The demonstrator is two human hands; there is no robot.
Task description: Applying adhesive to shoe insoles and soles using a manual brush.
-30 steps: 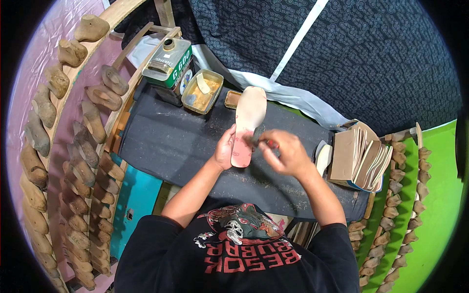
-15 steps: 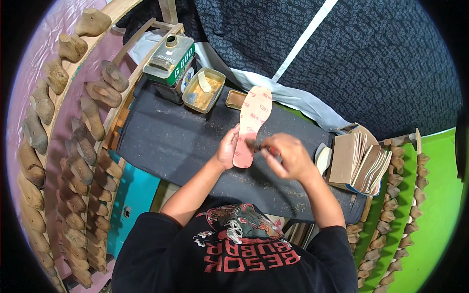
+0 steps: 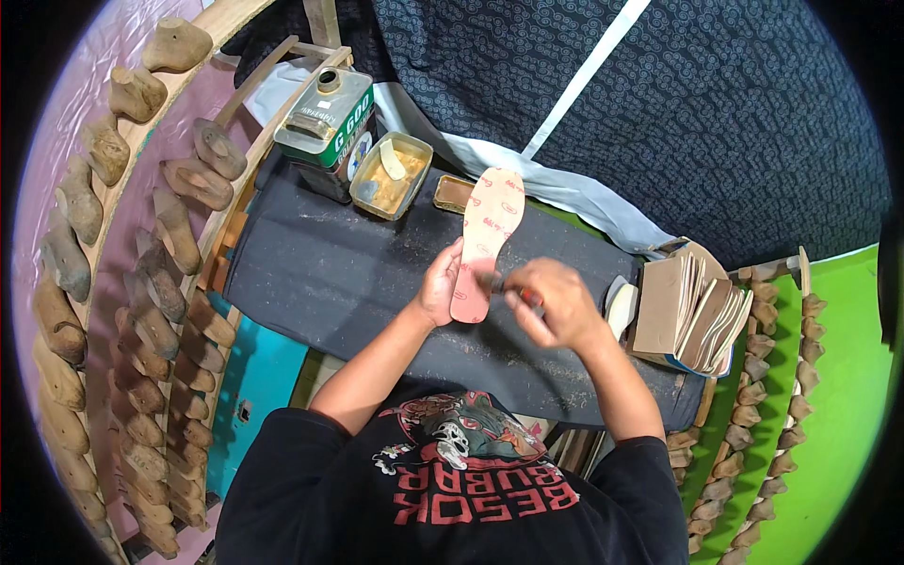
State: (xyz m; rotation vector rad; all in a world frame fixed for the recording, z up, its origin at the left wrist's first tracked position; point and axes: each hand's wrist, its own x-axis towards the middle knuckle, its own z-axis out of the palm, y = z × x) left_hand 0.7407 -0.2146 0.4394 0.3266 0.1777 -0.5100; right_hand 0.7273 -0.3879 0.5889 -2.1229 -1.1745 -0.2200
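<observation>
My left hand grips the edge of a shoe insole near its heel and holds it tilted over the table. The insole is cream at the broad forepart and pinkish at the heel, with red printed marks. Closed around a small tool with a red handle, my right hand is just right of the heel. The tool's dark tip is smeared by motion over the insole's surface; its kind and whether it touches cannot be made out.
On the dark-covered table stand a green-and-black metal can, a tub of yellowish paste with a pale spreader, and a small tan box. Stacked insole sheets sit at right. Racks of wooden shoe lasts flank both sides.
The right hand and its tool have shifted slightly, showing more of the red handle. The left hand and insole stay almost in place.
</observation>
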